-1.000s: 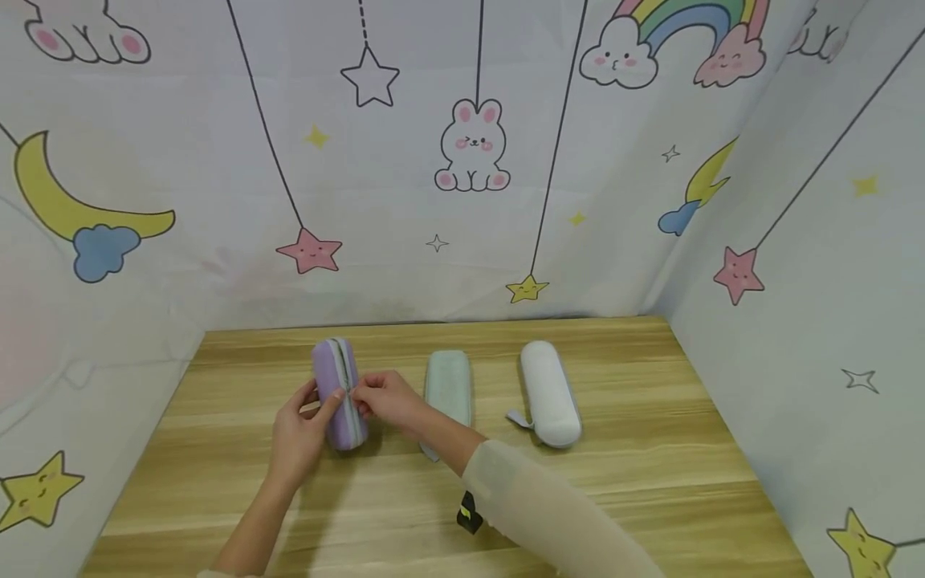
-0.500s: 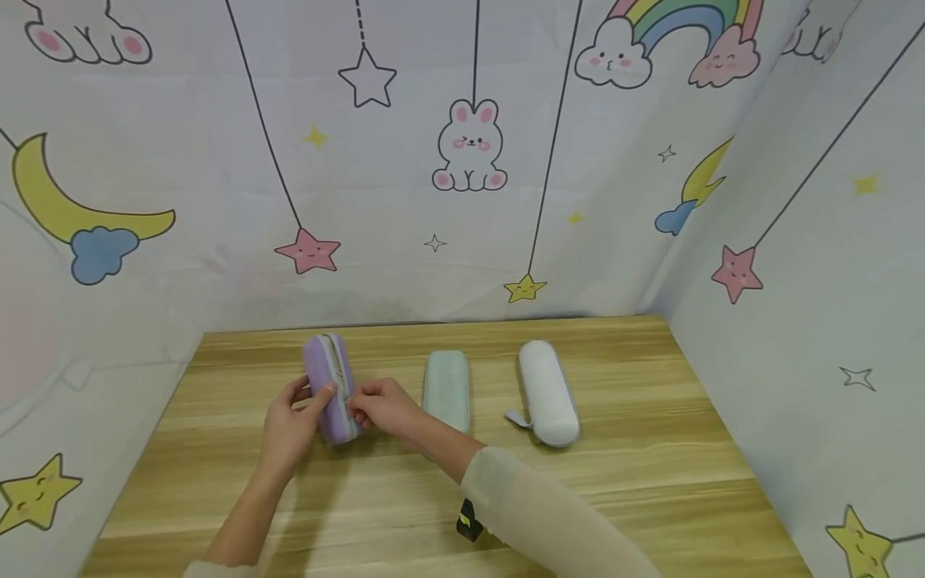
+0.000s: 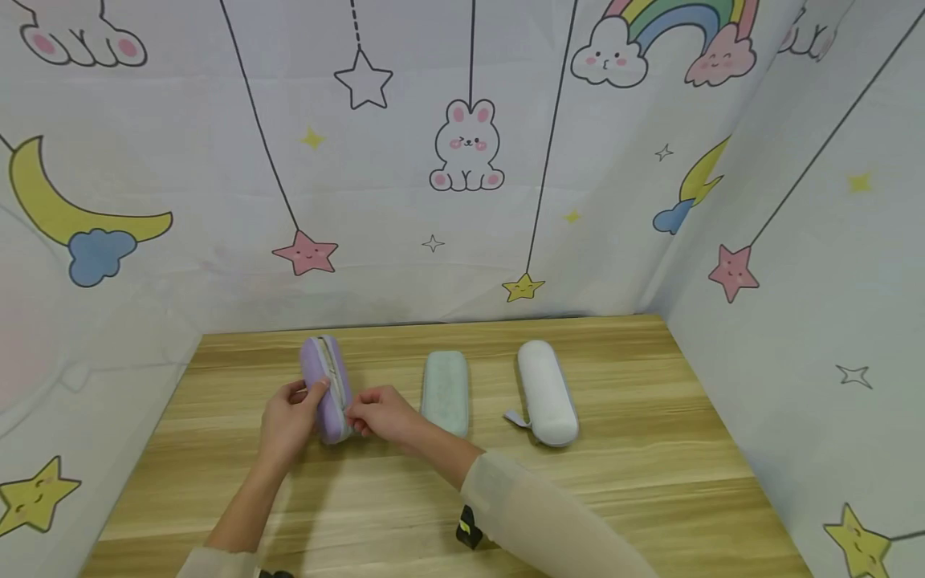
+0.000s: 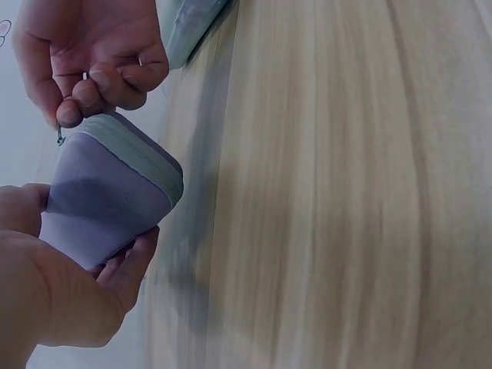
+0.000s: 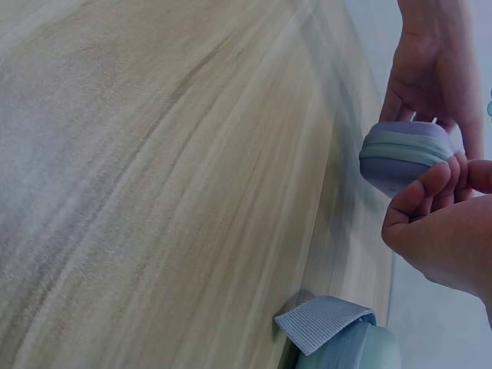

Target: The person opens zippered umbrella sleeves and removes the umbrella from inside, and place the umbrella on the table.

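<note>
A purple zip case (image 3: 314, 365) with a pale zip band stands tilted over the left part of the wooden table. My left hand (image 3: 287, 424) grips it from the left, thumb on top near the zip and fingers around the far side. Along its far half the zip shows a dark parted seam. At the near end of the zip my right hand (image 3: 383, 414) pinches with thumb and finger. A small metal zip pull (image 4: 60, 138) pokes out below those fingertips in the left wrist view. The case's inside is hidden.
A mint green case (image 3: 445, 389) lies mid-table, partly behind the right forearm. To its right lies a white case (image 3: 547, 393) with a grey strap tab (image 3: 516, 419). A black piece (image 3: 468, 528) shows at the right sleeve. Printed cloth walls (image 3: 390, 281) border the table.
My right hand has slid along the zip toward the case's near end, and the parted seam has lengthened. Both hands and the case have shifted slightly left.
</note>
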The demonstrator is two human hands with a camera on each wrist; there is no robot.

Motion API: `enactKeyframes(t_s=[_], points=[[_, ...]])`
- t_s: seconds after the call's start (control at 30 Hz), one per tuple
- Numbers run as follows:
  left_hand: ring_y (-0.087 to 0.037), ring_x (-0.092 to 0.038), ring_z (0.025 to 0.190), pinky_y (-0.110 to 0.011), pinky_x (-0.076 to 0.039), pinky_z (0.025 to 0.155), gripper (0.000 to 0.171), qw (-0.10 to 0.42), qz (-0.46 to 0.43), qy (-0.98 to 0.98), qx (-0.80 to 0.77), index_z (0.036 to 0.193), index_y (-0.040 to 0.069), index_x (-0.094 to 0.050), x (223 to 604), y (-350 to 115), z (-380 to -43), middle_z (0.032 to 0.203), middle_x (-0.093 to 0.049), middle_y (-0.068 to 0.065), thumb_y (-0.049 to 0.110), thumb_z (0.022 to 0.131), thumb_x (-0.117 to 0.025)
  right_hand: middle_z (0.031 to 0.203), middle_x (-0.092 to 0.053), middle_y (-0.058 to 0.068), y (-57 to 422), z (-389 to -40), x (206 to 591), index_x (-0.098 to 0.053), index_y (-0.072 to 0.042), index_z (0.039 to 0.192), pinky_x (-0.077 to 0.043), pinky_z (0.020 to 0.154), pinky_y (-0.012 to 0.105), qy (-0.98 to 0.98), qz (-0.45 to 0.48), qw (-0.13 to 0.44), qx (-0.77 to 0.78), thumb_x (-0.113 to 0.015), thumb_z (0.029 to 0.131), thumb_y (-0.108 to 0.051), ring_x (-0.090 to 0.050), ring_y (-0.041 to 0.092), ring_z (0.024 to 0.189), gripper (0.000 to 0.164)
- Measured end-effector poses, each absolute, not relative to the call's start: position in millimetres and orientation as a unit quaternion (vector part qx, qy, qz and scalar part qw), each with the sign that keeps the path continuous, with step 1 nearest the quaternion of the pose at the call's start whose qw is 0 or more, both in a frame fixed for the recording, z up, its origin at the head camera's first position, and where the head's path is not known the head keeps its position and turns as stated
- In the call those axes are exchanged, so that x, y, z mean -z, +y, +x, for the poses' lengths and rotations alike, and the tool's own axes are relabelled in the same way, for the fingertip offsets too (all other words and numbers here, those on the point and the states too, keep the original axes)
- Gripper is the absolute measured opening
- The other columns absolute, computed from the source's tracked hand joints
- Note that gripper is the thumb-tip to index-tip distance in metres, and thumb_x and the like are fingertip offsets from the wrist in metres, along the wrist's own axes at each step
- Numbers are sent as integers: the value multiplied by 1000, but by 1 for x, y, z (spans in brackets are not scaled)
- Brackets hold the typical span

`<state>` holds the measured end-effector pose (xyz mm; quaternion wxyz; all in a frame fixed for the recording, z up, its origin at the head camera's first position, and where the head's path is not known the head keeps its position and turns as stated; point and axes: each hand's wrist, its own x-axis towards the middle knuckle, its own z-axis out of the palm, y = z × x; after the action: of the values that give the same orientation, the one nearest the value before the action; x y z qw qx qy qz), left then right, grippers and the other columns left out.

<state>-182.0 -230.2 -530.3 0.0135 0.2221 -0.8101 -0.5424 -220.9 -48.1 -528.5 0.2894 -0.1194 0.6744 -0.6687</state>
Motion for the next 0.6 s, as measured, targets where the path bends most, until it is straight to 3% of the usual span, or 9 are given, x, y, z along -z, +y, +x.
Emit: enactKeyframes(t_s=[0.27,0.6], points=[[-13,-65,84,-29,-60,70,89,0,228,-806,546,153,-12,-41,535,-234,-185,139,-59,-33,60,104,-57,76,-63,-2,-45,-214,536,-68,0,82,-48,63,18,675,-117,300,664,-63,100,-5,-55,7,68,19],[-19,-68,97,-29,-62,80,98,-53,240,-764,597,154,-21,-31,539,-238,-186,139,-51,-35,61,104,-55,74,-63,-2,-44,-204,541,-70,7,86,-47,61,18,672,-100,285,677,-64,99,-4,-55,7,66,17]])
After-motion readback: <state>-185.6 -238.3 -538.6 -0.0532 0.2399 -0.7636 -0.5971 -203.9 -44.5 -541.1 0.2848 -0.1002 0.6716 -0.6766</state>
